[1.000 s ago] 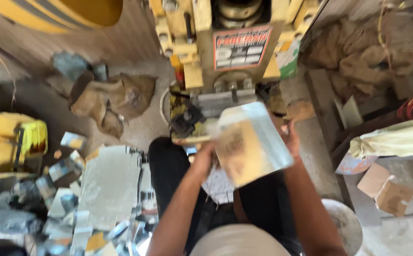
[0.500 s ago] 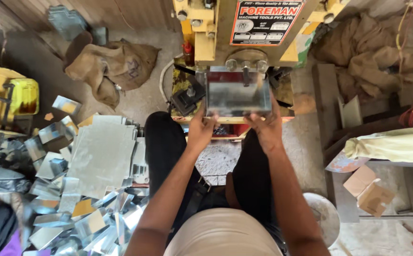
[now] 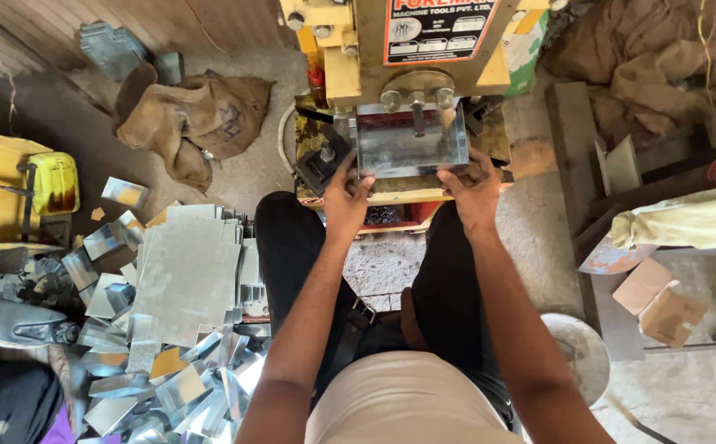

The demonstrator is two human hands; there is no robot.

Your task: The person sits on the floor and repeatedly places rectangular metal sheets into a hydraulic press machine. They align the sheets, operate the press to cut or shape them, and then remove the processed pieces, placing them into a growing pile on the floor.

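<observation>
Concrete floor (image 3: 539,238), metal offcuts (image 3: 185,279), burlap sack (image 3: 201,115)

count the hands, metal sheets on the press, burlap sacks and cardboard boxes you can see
hands: 2, left hand and right hand, both gripping the sheet
metal sheet on the press: 1
burlap sacks: 2, one left, one top right
cardboard boxes: 2
total: 7

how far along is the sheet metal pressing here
Done: offcuts lie heaped on the floor at the person's left. In hand: left hand and right hand hold a metal sheet under the yellow press. Left: a stack of flat sheets waits beside the offcuts.
</observation>
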